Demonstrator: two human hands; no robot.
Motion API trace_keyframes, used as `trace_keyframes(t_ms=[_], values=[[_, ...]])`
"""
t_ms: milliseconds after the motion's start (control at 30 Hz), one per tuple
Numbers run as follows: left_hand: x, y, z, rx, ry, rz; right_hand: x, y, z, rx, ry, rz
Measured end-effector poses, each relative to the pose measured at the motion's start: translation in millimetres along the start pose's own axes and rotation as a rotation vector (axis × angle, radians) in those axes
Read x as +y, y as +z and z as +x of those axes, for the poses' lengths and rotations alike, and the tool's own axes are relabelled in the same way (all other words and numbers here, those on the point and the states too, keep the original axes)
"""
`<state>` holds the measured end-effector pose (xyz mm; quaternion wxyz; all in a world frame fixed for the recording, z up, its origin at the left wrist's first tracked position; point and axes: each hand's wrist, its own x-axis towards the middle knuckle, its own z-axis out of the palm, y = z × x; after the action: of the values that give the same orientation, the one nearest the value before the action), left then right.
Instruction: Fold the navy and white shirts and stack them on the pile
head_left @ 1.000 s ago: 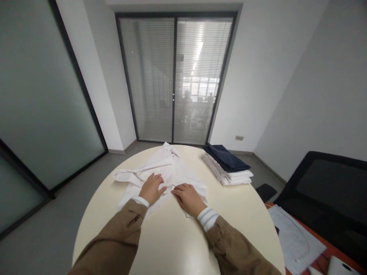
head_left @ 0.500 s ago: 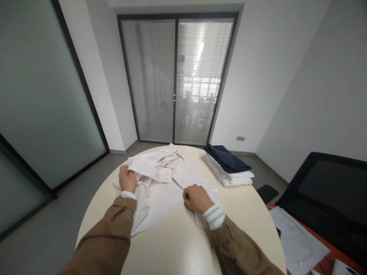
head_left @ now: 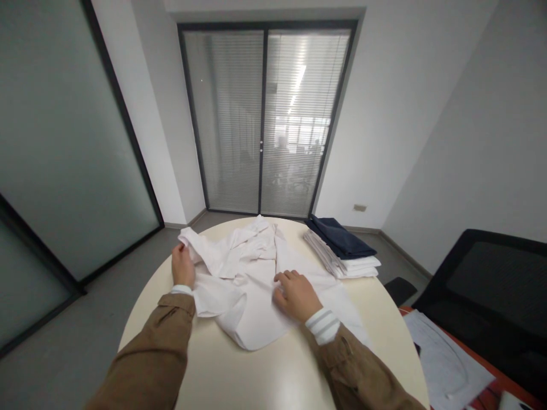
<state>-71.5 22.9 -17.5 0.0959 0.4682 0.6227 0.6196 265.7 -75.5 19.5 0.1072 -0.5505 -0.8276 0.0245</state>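
A crumpled white shirt (head_left: 260, 307) is spread over the round table, its cloth bunched in folds toward the far side. My left hand (head_left: 183, 267) pinches a raised edge of it at the left, with the held corner standing up past the fingers. On the right part of the shirt lies my right hand (head_left: 297, 296), palm down, thumb and fingers apart and touching the cloth. The fingertips of my left hand are partly hidden by the fabric.
At the table's (head_left: 239, 378) back right, a dark navy folded garment (head_left: 344, 236) tops a stack of folded white cloth (head_left: 359, 266). A black mesh chair (head_left: 499, 285) stands to the right, near an orange surface with papers (head_left: 444, 359). Glass doors (head_left: 260, 119) are ahead.
My left hand has moved slightly left, pulling the shirt's edge outward and up. The right hand has loosened from a closed grip, and the cloth now spreads farther right beneath it.
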Motion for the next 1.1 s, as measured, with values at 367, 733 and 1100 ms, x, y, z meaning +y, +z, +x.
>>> trace_keyframes(t_ms=[367, 733, 1100], values=[[15, 15.4, -54, -0.997, 0.255, 0.608, 4, 18, -7, -0.521, -0.029, 0.29], [6, 3.6, -22, -1.125, 0.1, 0.642, -26, 0, -85, -0.401, 0.176, 0.025], [21, -22.6, -35, -1.442, 0.29, 0.743, -38, -13, -106, -0.425, 0.324, -0.081]])
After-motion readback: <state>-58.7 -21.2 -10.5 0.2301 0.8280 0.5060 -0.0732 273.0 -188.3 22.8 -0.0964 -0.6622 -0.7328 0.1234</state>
